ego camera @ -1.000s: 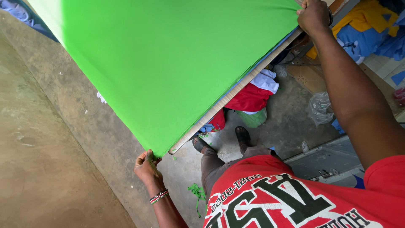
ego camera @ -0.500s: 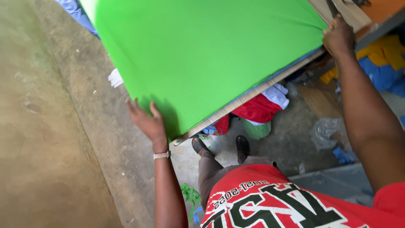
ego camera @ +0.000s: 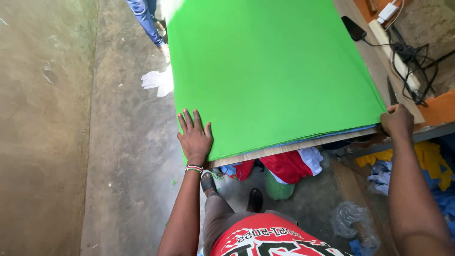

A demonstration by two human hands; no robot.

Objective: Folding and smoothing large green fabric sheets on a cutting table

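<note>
A large bright green fabric sheet [ego camera: 270,71] lies spread flat over a wooden table [ego camera: 289,148], with blue layers showing under its near edge. My left hand [ego camera: 195,136] rests palm-down with fingers apart on the fabric's near left corner. My right hand [ego camera: 397,121] is closed on the fabric's near right corner at the table edge.
Another person's blue-sleeved arm [ego camera: 146,21] reaches in at the far left corner. A power strip with cables [ego camera: 395,40] and a black charger [ego camera: 353,28] lie to the right. Red and white cloth [ego camera: 289,166] and a green bucket [ego camera: 277,187] sit under the table. White scraps [ego camera: 156,80] lie on the concrete floor.
The view has swung so the fabric now lies flat across the table. My left hand moved from under the corner onto its top, palm flat. My right hand stayed at the right corner.
</note>
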